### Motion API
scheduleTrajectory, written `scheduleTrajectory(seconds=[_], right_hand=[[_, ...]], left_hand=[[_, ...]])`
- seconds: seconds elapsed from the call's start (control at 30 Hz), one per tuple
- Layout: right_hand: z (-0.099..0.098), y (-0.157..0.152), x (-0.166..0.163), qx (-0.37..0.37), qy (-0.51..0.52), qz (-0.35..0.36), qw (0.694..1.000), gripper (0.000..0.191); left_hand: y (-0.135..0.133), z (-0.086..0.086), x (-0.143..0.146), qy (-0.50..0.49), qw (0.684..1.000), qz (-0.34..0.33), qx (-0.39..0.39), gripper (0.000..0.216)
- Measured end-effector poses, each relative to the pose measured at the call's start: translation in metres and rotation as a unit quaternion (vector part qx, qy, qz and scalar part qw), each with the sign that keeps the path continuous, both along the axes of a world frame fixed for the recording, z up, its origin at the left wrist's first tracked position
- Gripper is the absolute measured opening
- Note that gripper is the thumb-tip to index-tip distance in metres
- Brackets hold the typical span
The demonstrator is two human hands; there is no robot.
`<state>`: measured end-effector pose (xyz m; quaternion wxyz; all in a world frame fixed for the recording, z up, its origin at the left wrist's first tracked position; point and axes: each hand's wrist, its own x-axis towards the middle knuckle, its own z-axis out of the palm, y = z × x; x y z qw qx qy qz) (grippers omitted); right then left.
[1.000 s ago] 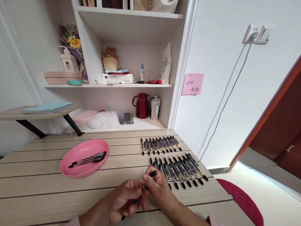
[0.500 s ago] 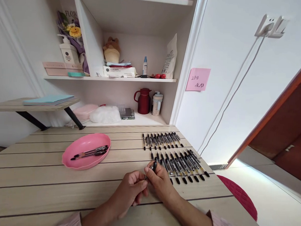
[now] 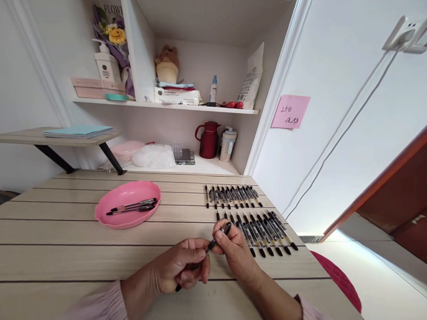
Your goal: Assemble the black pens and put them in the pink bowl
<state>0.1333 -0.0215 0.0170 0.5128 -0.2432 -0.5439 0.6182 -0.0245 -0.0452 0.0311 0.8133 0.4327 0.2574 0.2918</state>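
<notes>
Both my hands meet over the table's front part, with one black pen (image 3: pixel 211 245) held slantwise between them. My left hand (image 3: pixel 178 266) is closed around the pen's lower part, and a dark tip sticks out below the palm. The fingers of my right hand (image 3: pixel 236 249) pinch the black upper end; whether that is a separate cap I cannot tell. Just beyond my right hand lies a near row of black pens (image 3: pixel 263 231), partly hidden by it. Behind that is a second row of pens (image 3: pixel 233 195). A pink bowl (image 3: pixel 123 192) on the left contains several more pens (image 3: pixel 133 207).
The wooden table (image 3: pixel 73 253) has dark seams. Behind it stand white shelves (image 3: pixel 166 105) with a red jug (image 3: pixel 209 140) and a bottle (image 3: pixel 228 144). A small raised stand (image 3: pixel 11 134) is at the left, and a red round seat (image 3: pixel 338 278) at the right.
My hands have drawn slightly apart, so more of the pen shows between them, now slanting up to the right. The view has shifted a little.
</notes>
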Motion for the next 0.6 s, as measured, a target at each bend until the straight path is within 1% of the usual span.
scheduleTrajectory(seconds=[0.07, 0.13, 0.2, 0.27, 0.33, 0.43, 0.5, 0.6], right_hand=[[-0.001, 0.002, 0.002, 0.017, -0.01, -0.032, 0.999, 0.025], [-0.002, 0.005, 0.006, 0.022, 0.002, -0.097, 0.995, 0.023], [-0.001, 0.01, 0.01, 0.009, 0.037, -0.164, 0.986, 0.021], [0.0, 0.017, 0.015, -0.016, 0.064, -0.201, 0.977, 0.021], [0.001, 0.023, 0.018, -0.041, 0.065, -0.214, 0.974, 0.024], [0.001, 0.031, 0.02, -0.067, 0.047, -0.236, 0.968, 0.03], [0.002, 0.033, 0.021, -0.08, 0.03, -0.251, 0.964, 0.03], [0.006, 0.034, 0.023, -0.113, 0.013, -0.242, 0.964, 0.029]], left_hand=[[0.002, 0.001, -0.002, 0.021, 1.0, -0.007, 0.005, 0.031], [0.003, 0.001, -0.006, 0.045, 0.999, -0.017, 0.007, 0.024], [0.004, 0.001, -0.009, 0.065, 0.998, -0.019, 0.009, 0.02], [0.006, 0.0, -0.012, 0.075, 0.997, -0.003, 0.01, 0.019], [0.008, -0.001, -0.012, 0.077, 0.996, 0.035, 0.009, 0.019], [0.012, -0.004, -0.011, 0.077, 0.99, 0.12, 0.013, 0.026], [0.015, -0.007, -0.009, 0.081, 0.981, 0.173, 0.017, 0.028], [0.018, -0.009, -0.007, 0.086, 0.97, 0.227, 0.015, 0.028]])
